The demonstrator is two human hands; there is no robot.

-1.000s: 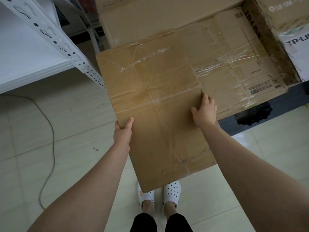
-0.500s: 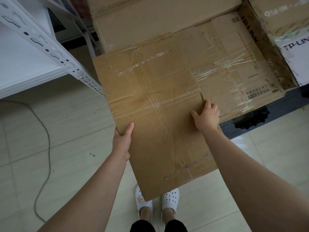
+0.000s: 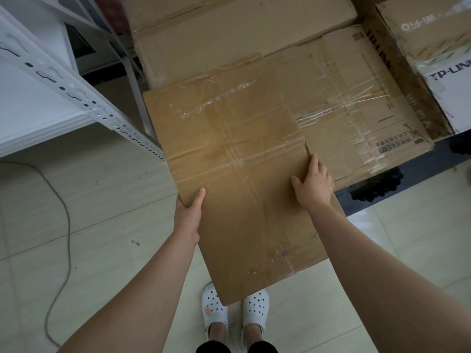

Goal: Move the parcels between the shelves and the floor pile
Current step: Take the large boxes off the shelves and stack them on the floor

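The parcel spans between both grips: left hand clasps its left edge, right hand its right edge.

You are holding the parcel out at twelve o'clock, your left hand gripping its nine o'clock edge and your right hand gripping its three o'clock edge. Its near end is hanging above your shoes at six o'clock. A second box is lying just beside it at two o'clock, a larger box behind both. The shelf unit is standing at ten o'clock, and a cable is trailing over the floor at eight o'clock.
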